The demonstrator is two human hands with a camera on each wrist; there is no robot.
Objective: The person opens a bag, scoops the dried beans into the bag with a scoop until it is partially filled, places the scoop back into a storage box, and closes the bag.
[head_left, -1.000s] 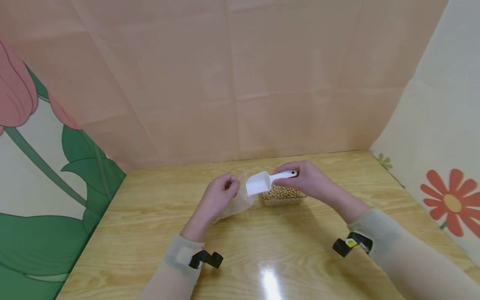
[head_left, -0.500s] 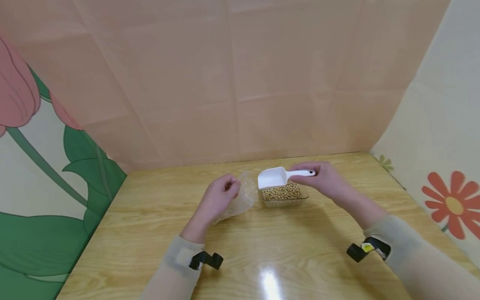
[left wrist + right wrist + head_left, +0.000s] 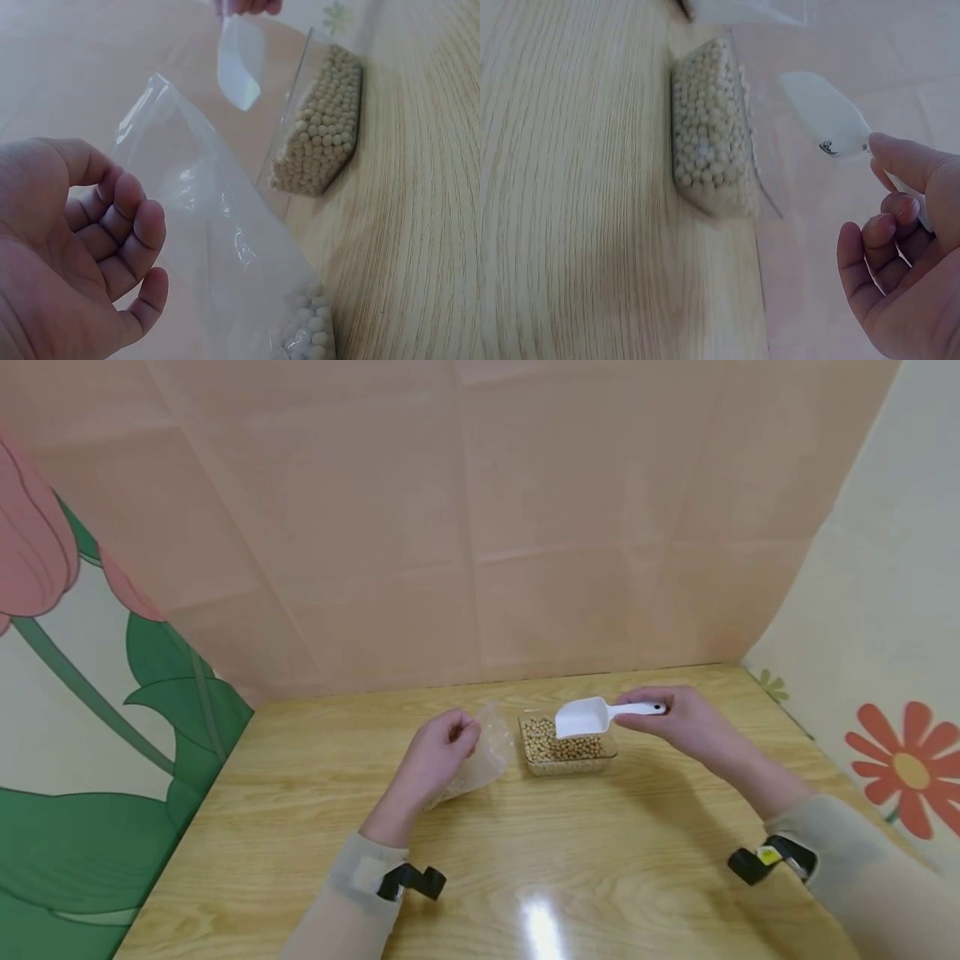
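Note:
My left hand (image 3: 442, 752) grips the upper edge of a clear plastic bag (image 3: 491, 747), its thumb and fingers curled together. Pale round beans (image 3: 309, 326) lie at the bottom of the bag in the left wrist view. To the right, a clear rectangular container (image 3: 567, 767) full of soybeans (image 3: 540, 735) stands on the table. My right hand (image 3: 682, 722) pinches the handle of a white scoop (image 3: 583, 718) between thumb and fingers. The scoop is held over the container, level, and its bowl shows bare white inside.
Underneath is a wood-grain table (image 3: 480, 877). A pink sheet (image 3: 465, 527) hangs behind it. Flower-printed panels border both sides, the left panel (image 3: 67, 718) with tulips and the right panel (image 3: 855, 610) with a red flower.
The right hand has carried the scoop rightward, from the mouth of the bag to over the container of soybeans. The left hand and the bag have stayed in place.

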